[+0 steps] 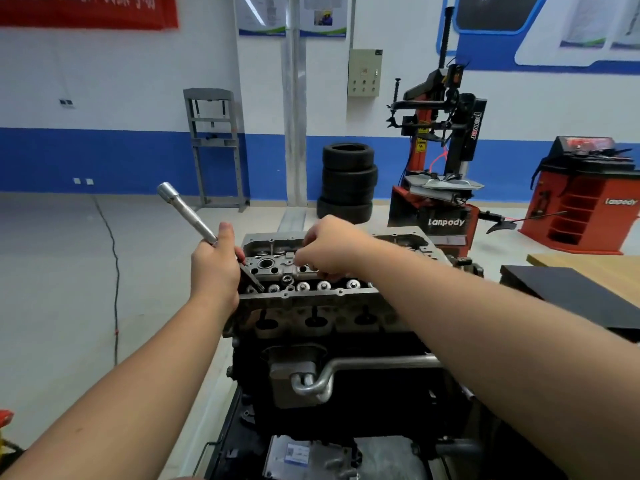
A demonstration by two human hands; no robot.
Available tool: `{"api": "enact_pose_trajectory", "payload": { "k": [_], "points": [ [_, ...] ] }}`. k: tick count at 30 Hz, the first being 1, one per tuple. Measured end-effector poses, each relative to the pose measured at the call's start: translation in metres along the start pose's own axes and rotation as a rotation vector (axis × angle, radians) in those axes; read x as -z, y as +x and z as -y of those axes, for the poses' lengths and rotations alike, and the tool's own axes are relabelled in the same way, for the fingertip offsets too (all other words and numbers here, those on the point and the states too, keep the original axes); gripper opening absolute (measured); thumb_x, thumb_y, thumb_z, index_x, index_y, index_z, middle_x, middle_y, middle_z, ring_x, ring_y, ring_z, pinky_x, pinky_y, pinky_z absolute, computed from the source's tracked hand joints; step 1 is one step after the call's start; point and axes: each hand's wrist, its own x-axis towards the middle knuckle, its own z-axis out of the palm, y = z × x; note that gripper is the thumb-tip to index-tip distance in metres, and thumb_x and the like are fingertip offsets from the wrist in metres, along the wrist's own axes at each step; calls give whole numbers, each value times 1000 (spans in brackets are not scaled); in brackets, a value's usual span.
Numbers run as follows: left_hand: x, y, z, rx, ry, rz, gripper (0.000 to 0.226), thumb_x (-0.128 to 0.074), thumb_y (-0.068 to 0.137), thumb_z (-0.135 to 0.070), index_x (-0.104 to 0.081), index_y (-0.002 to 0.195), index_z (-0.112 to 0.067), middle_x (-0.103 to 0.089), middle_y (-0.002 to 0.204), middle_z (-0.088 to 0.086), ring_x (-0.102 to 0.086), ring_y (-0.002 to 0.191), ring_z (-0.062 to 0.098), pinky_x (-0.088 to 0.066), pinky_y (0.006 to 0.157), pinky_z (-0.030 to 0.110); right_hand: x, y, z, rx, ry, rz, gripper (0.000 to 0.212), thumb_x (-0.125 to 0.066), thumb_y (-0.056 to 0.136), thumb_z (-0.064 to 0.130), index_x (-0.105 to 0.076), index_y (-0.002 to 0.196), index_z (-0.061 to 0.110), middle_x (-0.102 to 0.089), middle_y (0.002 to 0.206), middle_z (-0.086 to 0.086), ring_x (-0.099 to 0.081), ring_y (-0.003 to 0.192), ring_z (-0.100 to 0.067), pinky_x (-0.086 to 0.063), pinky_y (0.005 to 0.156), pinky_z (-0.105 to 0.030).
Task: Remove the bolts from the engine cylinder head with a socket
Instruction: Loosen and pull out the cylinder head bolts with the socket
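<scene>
Steel socket wrench (188, 216) gripped in left hand (214, 268), lifted off the cylinder head (304, 292); right hand (332, 249) fingers curled, pinching something unclear. Loosened bolt could drop into a hole.

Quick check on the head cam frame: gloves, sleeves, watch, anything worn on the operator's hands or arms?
Nothing worn that shows. Both the left hand and the right hand are bare, with no gloves. Both forearms are uncovered right down to the bottom and right edges of the frame, so no sleeve shows. No watch, ring, strap, cable or marking is visible on either wrist.
</scene>
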Motion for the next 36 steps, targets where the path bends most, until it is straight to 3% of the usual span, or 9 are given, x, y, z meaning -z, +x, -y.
{"api": "enact_pose_trajectory", "payload": {
  "k": [3,6,10,14,18,24,28,31,36],
  "points": [
    [3,-3,-1,7,-32,1,42,-49,103,-56,-55,83,-19,-57,71,1,-56,75,22,-51,81,45,-35,17,8,30,-204,23,22,-63,93,29,-66,101,9,-68,88,-7,-66,77,-21,-54,60,-30],
    [5,-2,-4,39,-103,-15,40,-51,104,-53,-53,85,-18,-55,66,-1,-54,71,21,-49,79,45,-52,32,17,17,-295,-14,13,-65,89,22,-58,87,10,-64,83,-6,-61,71,-20,-47,54,-28],
    [5,0,-3,55,-125,-23,42,-51,103,-54,-53,84,-17,-54,64,-1,-53,70,22,-48,76,45,-64,42,24,-2,-381,-74,18,-66,86,13,-51,76,13,-60,79,-6,-59,68,-22,-49,56,-32],
    [6,1,-1,36,-98,-16,43,-50,103,-55,-54,83,-17,-56,66,0,-53,71,22,-48,76,44,-66,47,26,14,-482,-93,12,-65,86,11,-53,85,12,-55,79,-6,-55,65,-22,-46,53,-33],
    [6,0,-1,38,-74,-25,44,-50,103,-55,-55,83,-17,-57,67,-1,-55,70,20,-49,75,40,-67,48,21,5,-479,-91,21,-65,84,5,-48,74,12,-54,80,-8,-56,63,-23,-41,46,-30],
    [6,0,0,25,-61,-23,45,-50,103,-56,-56,82,-17,-58,68,0,-56,70,19,-47,72,37,-60,45,21,33,-368,-205,22,-68,83,12,-51,70,12,-56,68,-4,-53,56,-17,-36,43,-26],
    [5,-1,-1,36,-56,-23,44,-50,102,-56,-55,82,-17,-57,67,0,-55,69,19,-48,72,40,-25,39,35,63,-219,-256,16,-72,82,15,-61,74,7,-63,69,-6,-54,57,-17,-50,47,-28],
    [7,1,-2,31,-65,-5,42,-50,103,-56,-55,85,-18,-57,69,-1,-55,71,19,-50,76,41,11,25,34,64,-3,-280,19,-70,79,8,-71,96,-2,-74,85,-17,-67,67,-23,-64,68,-42],
    [8,2,2,8,-59,-33,44,-53,94,-65,-56,88,-21,-59,72,-2,-57,70,17,-51,77,43,69,-40,-13,43,464,-208,18,-75,78,-9,-73,92,1,-76,77,-16,-75,68,-26,-60,59,-27]
  ]
}}
